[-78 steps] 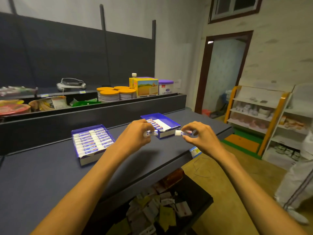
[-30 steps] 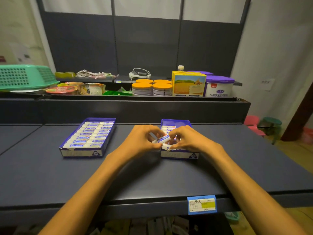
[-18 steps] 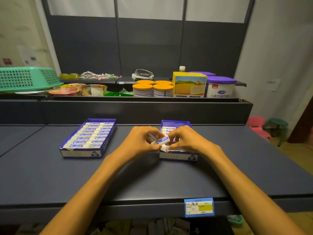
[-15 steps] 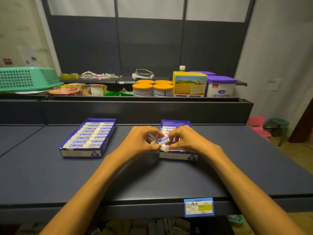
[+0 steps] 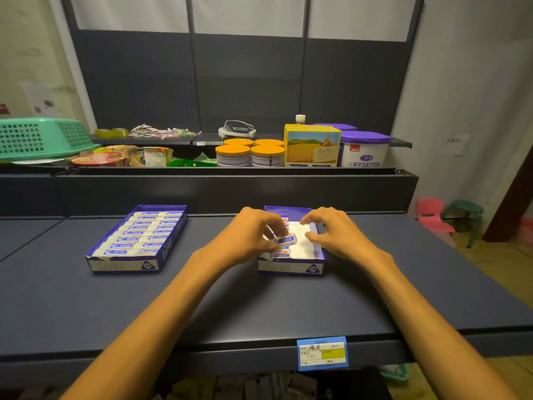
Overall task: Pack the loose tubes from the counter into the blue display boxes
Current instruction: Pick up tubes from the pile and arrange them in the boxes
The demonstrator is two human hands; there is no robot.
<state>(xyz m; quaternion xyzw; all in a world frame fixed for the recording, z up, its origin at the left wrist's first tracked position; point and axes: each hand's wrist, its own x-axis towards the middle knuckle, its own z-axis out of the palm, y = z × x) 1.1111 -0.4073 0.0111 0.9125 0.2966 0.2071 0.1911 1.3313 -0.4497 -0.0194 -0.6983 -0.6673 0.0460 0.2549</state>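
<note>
My left hand (image 5: 253,235) is over the left side of the right-hand blue display box (image 5: 291,267), fingers curled, pinching one tube (image 5: 285,240) between thumb and fingertips. The tube lies tilted just above the column of tubes already packed along the box's left wall. My right hand (image 5: 334,232) hovers over the right part of the same box with nothing in it, fingers loosely bent and spread, thumb pointing left toward the tube but not touching it.

The right half of this box shows bare white floor, bounded by its low blue right wall and near wall. The box's near face, with a round label at the right corner, sits well back from the near edge of the dark counter (image 5: 202,313). Between that face and the counter edge there is a wide stretch of open surface, crossed only by my forearms.

To the left, well apart, stands the second blue display box (image 5: 135,241), filled with two columns of tubes. A clear lane of counter runs between the two boxes. Right of my box the counter continues open to its right edge.

A blue and yellow price tag (image 5: 322,353) hangs on the counter's front lip. Behind the boxes rises a dark step, and on the shelf above it stand orange-lidded tins (image 5: 250,155), a yellow carton (image 5: 312,147), a purple-lidded tub (image 5: 364,150) and, far left, a green basket (image 5: 40,138).
</note>
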